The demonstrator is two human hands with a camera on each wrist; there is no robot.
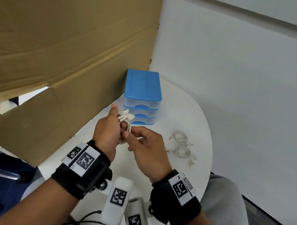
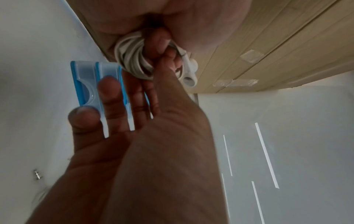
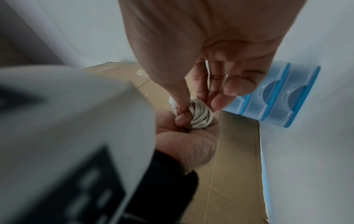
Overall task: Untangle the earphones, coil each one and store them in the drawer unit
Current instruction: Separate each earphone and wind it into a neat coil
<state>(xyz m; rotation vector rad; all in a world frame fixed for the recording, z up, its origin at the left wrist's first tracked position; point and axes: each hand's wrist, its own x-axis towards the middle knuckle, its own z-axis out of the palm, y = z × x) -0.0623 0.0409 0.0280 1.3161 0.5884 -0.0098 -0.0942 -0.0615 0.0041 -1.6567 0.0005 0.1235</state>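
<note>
Head: left hand [image 1: 106, 135] wrapped in the coil [image 1: 125, 128], right hand [image 1: 146, 148] pinching its loose end to tuck it, above the table [image 1: 188, 116] before the shut drawers [image 1: 141, 102]; two coils [image 1: 181, 145] parked aside. Left wrist: coil [image 2: 132, 60] round curled fingers [image 2: 157, 42], earbuds [image 2: 189, 72] dangling free. Right wrist: thumb and forefinger nipped on the coil [image 3: 199, 113], other fingers [image 3: 235, 86] spread clear.

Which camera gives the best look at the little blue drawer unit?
The head view: the drawer unit shows whole, blue lid on top and three shut drawers, standing on the white table. The left wrist view shows only part of its front behind fingers; the right wrist view shows its drawer fronts sideways.
</note>
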